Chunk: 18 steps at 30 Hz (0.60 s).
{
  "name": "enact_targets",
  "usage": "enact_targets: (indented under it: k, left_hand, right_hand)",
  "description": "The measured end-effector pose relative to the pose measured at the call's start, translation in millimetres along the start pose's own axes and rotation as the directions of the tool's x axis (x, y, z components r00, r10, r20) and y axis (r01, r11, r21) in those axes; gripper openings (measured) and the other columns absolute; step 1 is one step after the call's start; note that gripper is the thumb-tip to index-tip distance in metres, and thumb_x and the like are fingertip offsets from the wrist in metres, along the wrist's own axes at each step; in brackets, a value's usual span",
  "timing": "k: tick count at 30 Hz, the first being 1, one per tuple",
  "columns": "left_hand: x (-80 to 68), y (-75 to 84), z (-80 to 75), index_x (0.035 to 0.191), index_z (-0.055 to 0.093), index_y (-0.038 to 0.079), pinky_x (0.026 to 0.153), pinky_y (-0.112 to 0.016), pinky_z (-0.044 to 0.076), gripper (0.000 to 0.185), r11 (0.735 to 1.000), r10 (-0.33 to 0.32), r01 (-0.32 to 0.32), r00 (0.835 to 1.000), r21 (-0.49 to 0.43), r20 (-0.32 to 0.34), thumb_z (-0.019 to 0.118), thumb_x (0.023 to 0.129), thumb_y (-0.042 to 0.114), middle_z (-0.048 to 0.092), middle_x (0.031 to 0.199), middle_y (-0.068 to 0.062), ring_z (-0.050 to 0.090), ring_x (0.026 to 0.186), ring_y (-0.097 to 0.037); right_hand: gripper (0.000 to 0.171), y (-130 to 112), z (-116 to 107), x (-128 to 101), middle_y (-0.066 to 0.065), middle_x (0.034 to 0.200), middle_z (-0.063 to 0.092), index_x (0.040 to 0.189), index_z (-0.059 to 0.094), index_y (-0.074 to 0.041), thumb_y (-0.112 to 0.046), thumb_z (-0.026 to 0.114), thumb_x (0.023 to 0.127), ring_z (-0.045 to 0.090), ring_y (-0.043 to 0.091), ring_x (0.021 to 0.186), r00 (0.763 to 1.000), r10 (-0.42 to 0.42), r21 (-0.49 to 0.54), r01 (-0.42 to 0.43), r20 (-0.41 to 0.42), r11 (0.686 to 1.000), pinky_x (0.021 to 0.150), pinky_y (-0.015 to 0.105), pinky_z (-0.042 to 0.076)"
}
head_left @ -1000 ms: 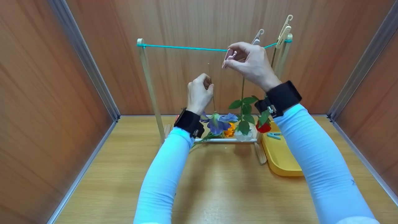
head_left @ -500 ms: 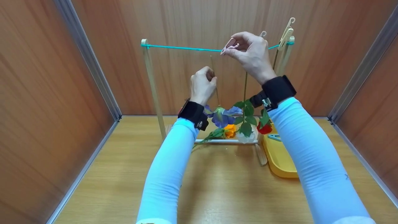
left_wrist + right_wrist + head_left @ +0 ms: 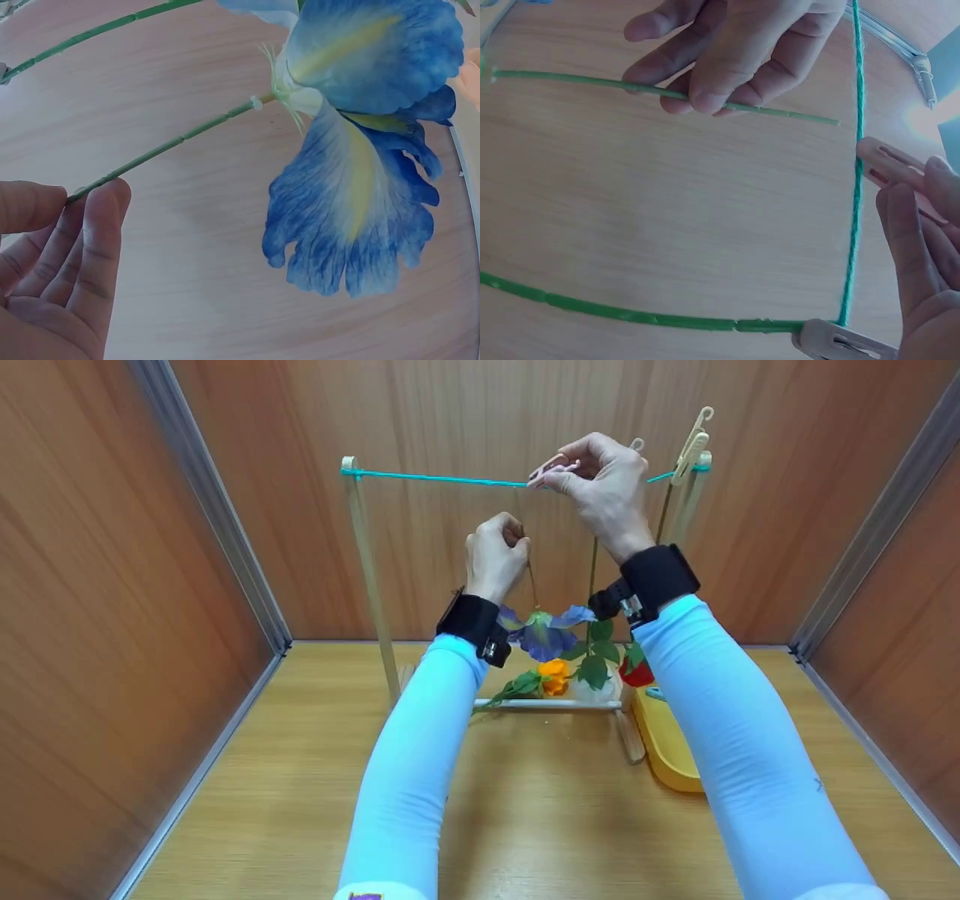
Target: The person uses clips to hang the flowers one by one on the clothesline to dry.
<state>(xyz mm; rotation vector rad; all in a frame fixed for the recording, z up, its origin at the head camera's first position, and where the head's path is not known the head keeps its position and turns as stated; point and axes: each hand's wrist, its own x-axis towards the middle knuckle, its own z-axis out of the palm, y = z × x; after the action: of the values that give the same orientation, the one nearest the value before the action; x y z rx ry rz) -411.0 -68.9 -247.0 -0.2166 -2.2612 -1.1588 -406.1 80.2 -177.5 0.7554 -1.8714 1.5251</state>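
My left hand [image 3: 496,556] pinches the thin green stem of a blue-violet artificial iris [image 3: 352,150], whose bloom hangs downward. Its stem [image 3: 780,112] ends a little short of the taut turquoise cord [image 3: 435,478], seen in the right wrist view. Above and to the right, my right hand [image 3: 609,491] holds a pale pink clothespin [image 3: 892,161] between thumb and fingers, with its tip at the cord. Farther right, a red rose [image 3: 636,671] hangs head down by its stem from a cream clothespin [image 3: 690,454]. Another clothespin [image 3: 844,341] grips a second green stem at the cord.
Wooden posts [image 3: 367,577] hold the cord, joined low by a white bar [image 3: 540,704]. An orange flower [image 3: 554,676] lies behind the bar, near a hanging white flower [image 3: 596,688]. A yellow tray [image 3: 675,750] stands at right, with a blue clothespin [image 3: 655,694] in it.
My left hand has risen and shifted right, lifting the iris stem closer to the cord. My right hand has tilted the pink clothespin and brought its tip to the cord.
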Motion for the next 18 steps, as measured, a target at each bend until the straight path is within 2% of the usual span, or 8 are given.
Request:
enact_targets:
  k: [3,9,18]
  left_hand:
    - [1.7,-0.3,-0.6,0.104,0.072,0.002,0.074,-0.029,0.051,0.010,1.000,-0.003,0.003,1.000,0.005,-0.001,0.067,0.097,0.009,0.075,0.095,-0.011,0.070,0.087,-0.024]
    - [1.5,-2.9,-1.2,0.101,0.072,0.007,0.071,-0.028,0.050,0.006,1.000,-0.017,0.017,1.000,0.007,0.008,0.067,0.098,0.009,0.073,0.092,-0.008,0.067,0.084,-0.021]
    - [6.3,-2.5,-7.4,0.104,0.074,0.005,0.073,-0.028,0.049,0.010,0.999,0.021,-0.021,1.000,0.041,0.001,0.067,0.098,0.009,0.075,0.096,-0.010,0.066,0.086,-0.021]
  right_hand:
    - [0.017,3,3,1,0.012,0.095,0.076,0.100,0.073,0.002,-0.005,0.082,0.088,0.072,0.015,0.083,0.998,0.062,0.030,-0.062,0.000,0.998,0.080,0.024,0.059]
    - [0.012,6,8,1,0.011,0.092,0.077,0.096,0.072,0.001,-0.003,0.081,0.088,0.072,0.016,0.079,0.994,0.105,0.037,-0.105,0.017,0.994,0.076,0.023,0.059]
    - [0.014,5,11,7,0.009,0.090,0.076,0.098,0.073,0.001,-0.008,0.080,0.089,0.073,0.015,0.080,0.989,0.141,-0.054,-0.138,0.051,0.989,0.077,0.024,0.060]
